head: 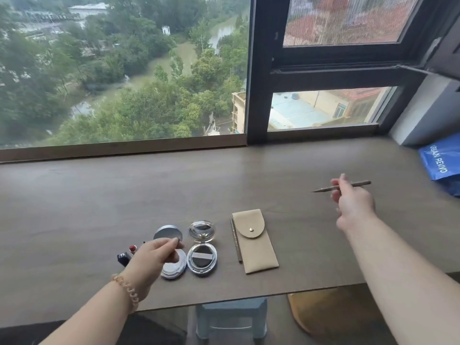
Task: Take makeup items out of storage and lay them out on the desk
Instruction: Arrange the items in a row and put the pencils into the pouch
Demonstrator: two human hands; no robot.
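My right hand (352,202) is raised over the right part of the wooden desk (99,195) and pinches a thin brown makeup pencil (361,184), tip pointing left. My left hand (154,257) hovers over an open silver compact (174,266) and pinches something small and dark that I cannot make out. Beside it lies a second open round compact (202,257) with a mirror lid. A beige snap pouch (254,242) lies flat, with another slim pencil (236,240) along its left edge. A red lipstick (133,248) and its dark cap (123,258) lie left of my left hand.
A blue shopping bag (441,163) sits at the desk's far right by the wall. A large window (124,70) runs along the back edge. Under the front edge stand a light blue stool (231,317) and a tan cushion (323,312).
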